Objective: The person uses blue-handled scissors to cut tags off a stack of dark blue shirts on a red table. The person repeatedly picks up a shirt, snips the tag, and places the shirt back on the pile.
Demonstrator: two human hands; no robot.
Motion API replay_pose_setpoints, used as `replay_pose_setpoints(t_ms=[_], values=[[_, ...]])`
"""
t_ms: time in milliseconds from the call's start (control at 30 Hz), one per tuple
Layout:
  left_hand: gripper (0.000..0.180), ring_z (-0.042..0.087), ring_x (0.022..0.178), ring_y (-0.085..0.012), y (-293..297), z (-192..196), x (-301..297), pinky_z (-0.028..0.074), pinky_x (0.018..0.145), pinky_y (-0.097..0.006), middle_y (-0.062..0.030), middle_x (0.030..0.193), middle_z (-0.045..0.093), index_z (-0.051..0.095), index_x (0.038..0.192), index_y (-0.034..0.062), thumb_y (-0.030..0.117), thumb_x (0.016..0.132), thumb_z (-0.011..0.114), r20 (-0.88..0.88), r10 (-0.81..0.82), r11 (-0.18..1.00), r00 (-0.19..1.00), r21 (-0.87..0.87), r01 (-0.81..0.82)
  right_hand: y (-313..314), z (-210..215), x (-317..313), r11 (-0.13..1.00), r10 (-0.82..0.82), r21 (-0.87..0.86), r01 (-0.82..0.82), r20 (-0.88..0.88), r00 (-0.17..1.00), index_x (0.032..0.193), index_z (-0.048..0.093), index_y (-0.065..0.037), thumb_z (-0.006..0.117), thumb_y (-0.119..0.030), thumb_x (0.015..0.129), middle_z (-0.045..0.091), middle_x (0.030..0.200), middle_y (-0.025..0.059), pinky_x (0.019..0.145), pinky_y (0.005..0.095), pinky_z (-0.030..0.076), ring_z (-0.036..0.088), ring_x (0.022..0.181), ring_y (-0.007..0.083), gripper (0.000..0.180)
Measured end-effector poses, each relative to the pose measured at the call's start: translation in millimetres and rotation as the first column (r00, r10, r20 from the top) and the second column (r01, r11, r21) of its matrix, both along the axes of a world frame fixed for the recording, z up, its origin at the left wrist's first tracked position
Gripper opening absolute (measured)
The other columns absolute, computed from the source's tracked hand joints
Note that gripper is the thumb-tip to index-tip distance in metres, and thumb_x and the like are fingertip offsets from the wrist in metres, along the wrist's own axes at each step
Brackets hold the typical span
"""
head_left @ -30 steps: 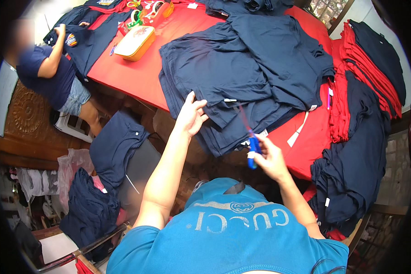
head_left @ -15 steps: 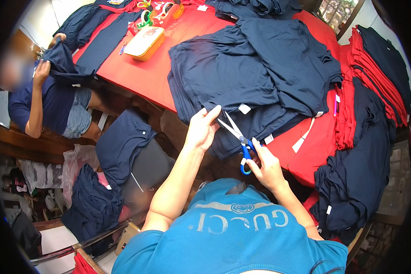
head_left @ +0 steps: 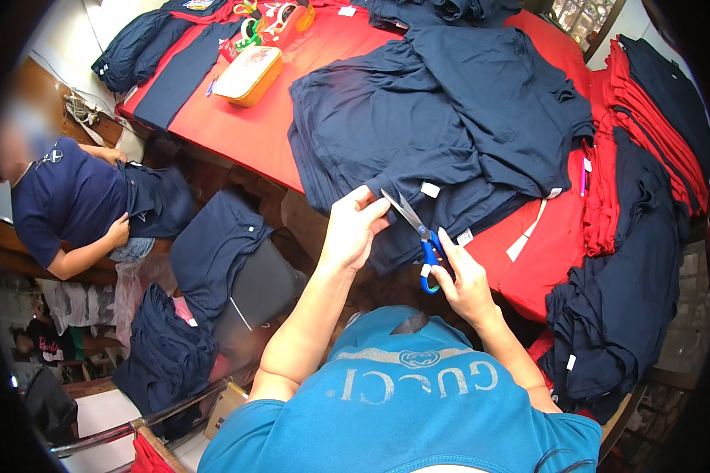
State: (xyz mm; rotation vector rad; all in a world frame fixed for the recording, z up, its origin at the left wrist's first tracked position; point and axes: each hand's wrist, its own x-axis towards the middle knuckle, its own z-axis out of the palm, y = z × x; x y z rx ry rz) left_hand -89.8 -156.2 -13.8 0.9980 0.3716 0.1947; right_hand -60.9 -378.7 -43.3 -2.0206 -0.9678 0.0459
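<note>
Near the front edge of a red-covered bench (head_left: 260, 134), a person's two bare hands meet over a heap of navy garments (head_left: 450, 134). Their right hand (head_left: 467, 280) is closed around the blue plastic handles of a pair of scissors (head_left: 418, 229), whose thin metal blades stand parted and point up and left. Just beside the blade tips, the left hand (head_left: 353, 229) has its fingers curled together in a pinch; what it pinches is too small to tell. The scissors lie between both hands, right above the near hem of the soft, rumpled dark cloth, which carries small white tags. Red garments (head_left: 647, 102) lie folded in a stack along the bench's right side. A flat yellow case (head_left: 248, 75) rests farther back. At left, another person in a navy shirt (head_left: 55, 205) sits holding dark fabric.
</note>
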Motion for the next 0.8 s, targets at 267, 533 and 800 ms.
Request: replay_pose_setpoints(t_ms=[267,533,800], values=[[0.022,0.062,0.09,-0.0077,-1.5,2.4,-1.2,0.051,0.078,-0.024,-0.0026,0.102,0.066,0.066,0.113,0.003,0.007,0.092,0.061,0.006,-0.023,1.0,1.0,-0.016,0.023,-2.5,-5.7,-4.6,0.994,0.045,0.111,-0.004,-0.375,0.926,0.136,0.049,0.004,0.063,-0.001,0.087,0.066,0.103,0.0197,0.077,0.0333,0.053,0.066,0.084,0.0228,0.051],[0.036,0.065,0.099,-0.016,-0.7,-9.4,-12.1,0.056,0.08,-0.028,-0.0102,0.115,0.064,0.057,0.125,-0.0013,0.004,0.09,0.063,0.02,-0.081,0.994,0.997,0.08,0.079,-0.4,-12.2,-7.4,0.982,0.105,0.187,-0.026,-0.428,0.897,0.14,0.046,0.002,0.063,-0.002,0.087,0.067,0.105,0.0144,0.08,0.0257,0.051,0.064,0.086,0.0133,0.055],[0.031,0.062,0.101,-0.0145,-4.7,-14.1,-17.0,0.054,0.084,-0.03,-0.0068,0.112,0.065,0.058,0.124,0.0005,0.004,0.093,0.06,-0.045,-0.082,0.997,0.996,-0.015,0.082,-12.6,-5.4,-5.2,0.966,0.207,0.259,0.024,-0.82,0.534,0.142,0.044,0.002,0.057,-0.003,0.092,0.066,0.103,0.0103,0.08,0.0244,0.051,0.062,0.086,0.0109,0.052]])
